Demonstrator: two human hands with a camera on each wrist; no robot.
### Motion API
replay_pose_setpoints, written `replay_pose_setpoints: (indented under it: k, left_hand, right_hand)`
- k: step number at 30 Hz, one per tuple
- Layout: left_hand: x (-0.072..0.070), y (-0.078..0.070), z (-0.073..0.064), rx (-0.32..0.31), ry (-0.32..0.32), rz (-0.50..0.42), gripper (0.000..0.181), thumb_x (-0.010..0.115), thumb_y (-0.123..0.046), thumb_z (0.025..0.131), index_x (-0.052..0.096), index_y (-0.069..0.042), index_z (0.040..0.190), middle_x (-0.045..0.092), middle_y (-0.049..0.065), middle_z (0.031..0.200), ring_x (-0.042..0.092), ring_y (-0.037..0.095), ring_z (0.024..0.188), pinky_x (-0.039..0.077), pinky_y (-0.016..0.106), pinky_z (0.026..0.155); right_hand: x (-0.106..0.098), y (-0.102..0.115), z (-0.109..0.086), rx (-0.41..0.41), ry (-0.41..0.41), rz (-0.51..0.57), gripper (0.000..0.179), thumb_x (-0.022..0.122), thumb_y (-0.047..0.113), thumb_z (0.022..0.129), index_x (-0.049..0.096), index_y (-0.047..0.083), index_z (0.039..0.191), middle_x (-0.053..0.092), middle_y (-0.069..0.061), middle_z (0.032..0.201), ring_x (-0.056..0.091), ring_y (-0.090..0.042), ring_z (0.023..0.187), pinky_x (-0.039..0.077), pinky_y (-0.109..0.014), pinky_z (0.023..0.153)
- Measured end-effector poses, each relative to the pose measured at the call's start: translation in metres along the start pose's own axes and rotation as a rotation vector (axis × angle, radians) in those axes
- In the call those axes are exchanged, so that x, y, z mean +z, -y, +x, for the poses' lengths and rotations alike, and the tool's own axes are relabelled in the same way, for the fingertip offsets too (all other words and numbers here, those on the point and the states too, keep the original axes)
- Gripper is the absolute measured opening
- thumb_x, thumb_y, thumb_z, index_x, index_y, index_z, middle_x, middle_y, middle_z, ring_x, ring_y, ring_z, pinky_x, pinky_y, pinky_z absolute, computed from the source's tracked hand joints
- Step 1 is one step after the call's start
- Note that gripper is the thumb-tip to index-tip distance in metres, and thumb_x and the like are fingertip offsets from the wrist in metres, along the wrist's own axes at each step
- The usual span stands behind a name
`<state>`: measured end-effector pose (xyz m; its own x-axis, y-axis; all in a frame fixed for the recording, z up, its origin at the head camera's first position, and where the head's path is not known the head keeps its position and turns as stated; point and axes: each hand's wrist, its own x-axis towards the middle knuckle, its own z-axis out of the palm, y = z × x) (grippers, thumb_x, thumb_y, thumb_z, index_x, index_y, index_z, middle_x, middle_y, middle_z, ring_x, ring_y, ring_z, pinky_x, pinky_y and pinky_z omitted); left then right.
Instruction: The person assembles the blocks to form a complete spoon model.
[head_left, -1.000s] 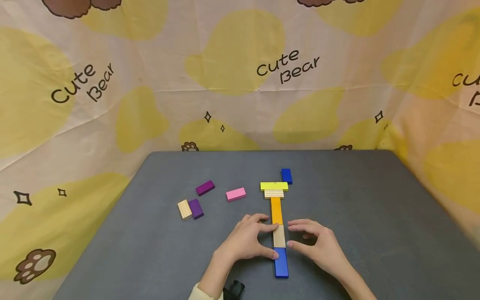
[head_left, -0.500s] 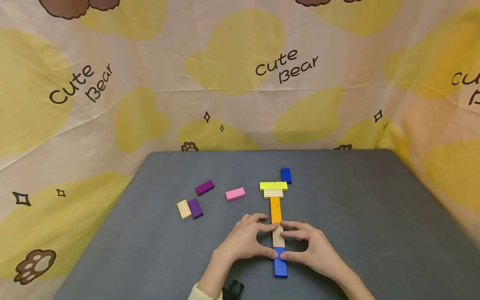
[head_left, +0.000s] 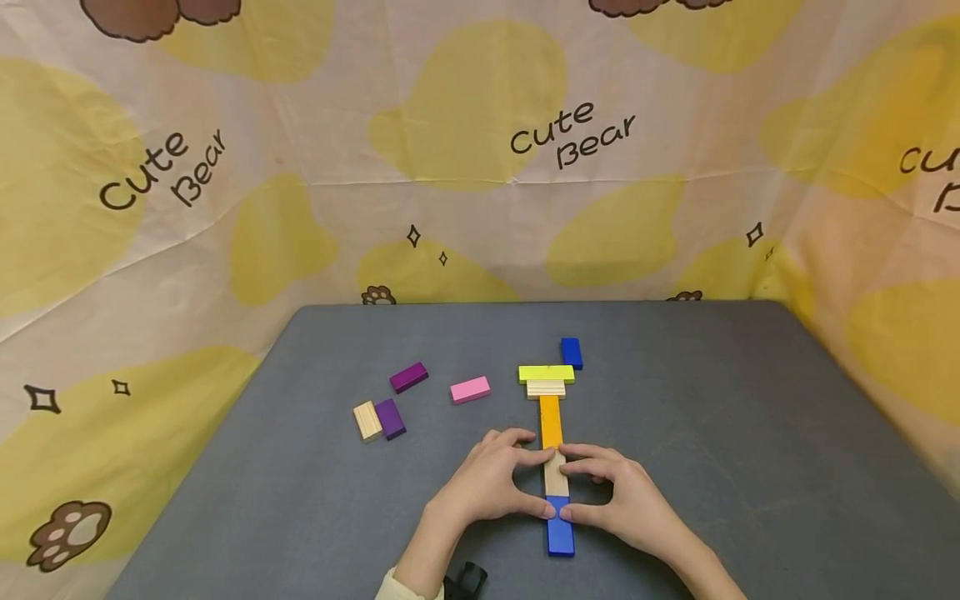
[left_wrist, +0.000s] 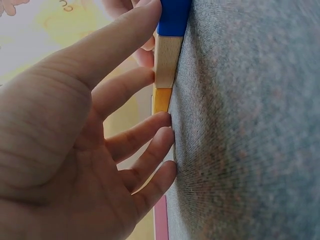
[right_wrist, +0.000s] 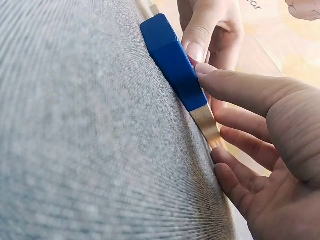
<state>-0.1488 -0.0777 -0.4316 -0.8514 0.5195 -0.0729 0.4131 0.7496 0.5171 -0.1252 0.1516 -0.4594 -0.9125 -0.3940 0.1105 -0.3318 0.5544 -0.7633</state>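
Observation:
A straight row of blocks runs toward me in the head view: an orange block (head_left: 551, 421), a plain wood block (head_left: 556, 479) and a blue block (head_left: 560, 537). From the left, my left hand (head_left: 491, 483) touches the row, thumb at the blue block and index fingertip where orange meets wood. My right hand (head_left: 626, 492) faces it on the other side, its thumb at the blue block's right edge and fingertips along the wood block. Both hands have extended, spread fingers. At the row's far end lie a ridged wood block (head_left: 546, 389) and a yellow-green block (head_left: 546, 374), both crosswise.
Another blue block (head_left: 572, 353) lies behind the yellow-green one. To the left are a pink block (head_left: 470, 390), a magenta block (head_left: 408, 377), a purple block (head_left: 391, 418) and a wood block (head_left: 367, 421) touching it. A black object (head_left: 467, 579) sits near the left wrist.
My right hand has moved left from beside the row until its thumb and fingertips meet the blocks' right side. The left hand has stayed in place.

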Motion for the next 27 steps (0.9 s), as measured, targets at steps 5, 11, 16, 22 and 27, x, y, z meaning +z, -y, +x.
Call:
replay_pose_setpoints:
  k: [5, 11, 16, 22, 27]
  left_hand:
    - [0.0, 0.0, -0.001, 0.006, -0.004, -0.012, 0.073, 0.08, -0.059, 0.073, 0.06, -0.031, 0.137, 0.049, 0.0, 0.143, 0.043, 0.022, 0.117, 0.038, 0.047, 0.099]
    - [-0.003, 0.003, -0.004, 0.017, -0.009, -0.047, 0.073, 0.077, -0.058, 0.077, 0.057, -0.028, 0.141, 0.049, 0.0, 0.142, 0.044, 0.021, 0.12, 0.04, 0.046, 0.101]
    - [-0.019, 0.02, -0.016, 0.025, -0.151, -0.107, 0.064, 0.078, -0.046, 0.083, 0.059, -0.021, 0.139, 0.053, -0.003, 0.136, 0.045, 0.02, 0.124, 0.04, 0.046, 0.103]
    - [-0.052, 0.069, -0.038, 0.116, -0.507, -0.081, 0.058, 0.088, -0.023, 0.076, 0.067, -0.012, 0.128, 0.058, 0.0, 0.13, 0.044, 0.022, 0.121, 0.04, 0.048, 0.098]
    - [-0.075, 0.125, -0.068, 0.017, -0.671, -0.022, 0.064, 0.092, -0.021, 0.069, 0.066, -0.009, 0.127, 0.058, 0.007, 0.13, 0.038, 0.031, 0.123, 0.03, 0.058, 0.097]
  right_hand:
    - [-0.001, -0.001, 0.0, -0.007, 0.015, -0.001, 0.052, 0.083, 0.048, 0.075, 0.072, 0.021, 0.118, 0.055, 0.008, 0.136, 0.052, -0.022, 0.121, 0.05, -0.039, 0.09]
    - [-0.001, 0.0, 0.001, -0.008, 0.021, 0.003, 0.05, 0.083, 0.047, 0.076, 0.073, 0.021, 0.117, 0.055, 0.008, 0.136, 0.049, -0.026, 0.124, 0.042, -0.056, 0.096]
    - [0.001, 0.0, 0.002, -0.022, 0.022, 0.008, 0.05, 0.082, 0.049, 0.076, 0.073, 0.021, 0.116, 0.055, 0.008, 0.136, 0.049, -0.026, 0.125, 0.039, -0.058, 0.098]
    - [-0.001, -0.002, -0.001, -0.034, -0.006, -0.016, 0.047, 0.084, 0.046, 0.075, 0.073, 0.024, 0.116, 0.055, 0.009, 0.136, 0.051, -0.023, 0.122, 0.049, -0.042, 0.091]
    - [0.0, -0.002, 0.0, -0.039, 0.007, -0.014, 0.049, 0.083, 0.047, 0.076, 0.071, 0.025, 0.118, 0.055, 0.009, 0.137, 0.051, -0.022, 0.122, 0.05, -0.039, 0.089]
